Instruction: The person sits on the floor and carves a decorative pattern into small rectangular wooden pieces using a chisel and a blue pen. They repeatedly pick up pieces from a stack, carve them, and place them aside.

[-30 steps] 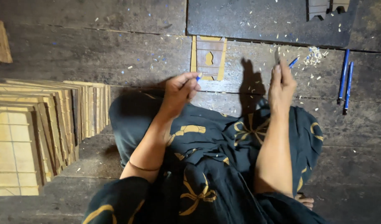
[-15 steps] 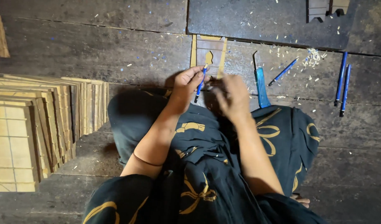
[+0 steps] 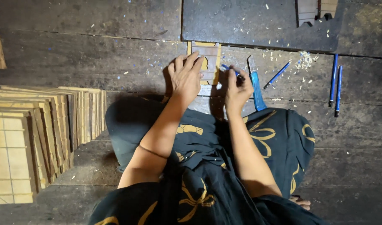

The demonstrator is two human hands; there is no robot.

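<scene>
- A person sits on the dark plank floor [image 3: 74,62], lap covered by a black cloth with yellow motifs [image 3: 207,175], both bare forearms reaching toward twelve o'clock.
- At nine o'clock from the lap, a stack of pale woven bamboo panels [image 3: 37,137] lies fanned on the floor, well apart from the hands.
- The left hand [image 3: 186,79] lies flat, fingers spread apart, pressing down on a small wooden frame piece [image 3: 207,52] that rests on the floor just beyond the knees.
- The right hand [image 3: 237,85] sits just beside the left, at its three o'clock, fingers pinched together on a small blue-handled tool [image 3: 229,69] whose tip points at the frame.
- A blue flat blade tool [image 3: 256,89] lies on the floor touching the right hand's three o'clock side.
- A thin blue pencil-like tool [image 3: 276,75] lies slanted farther toward two o'clock, near pale wood shavings [image 3: 303,61].
- Two more blue sticks [image 3: 335,85] lie side by side at two o'clock, well apart.
- A dark slab [image 3: 249,25] lies at twelve o'clock, beyond the frame.
</scene>
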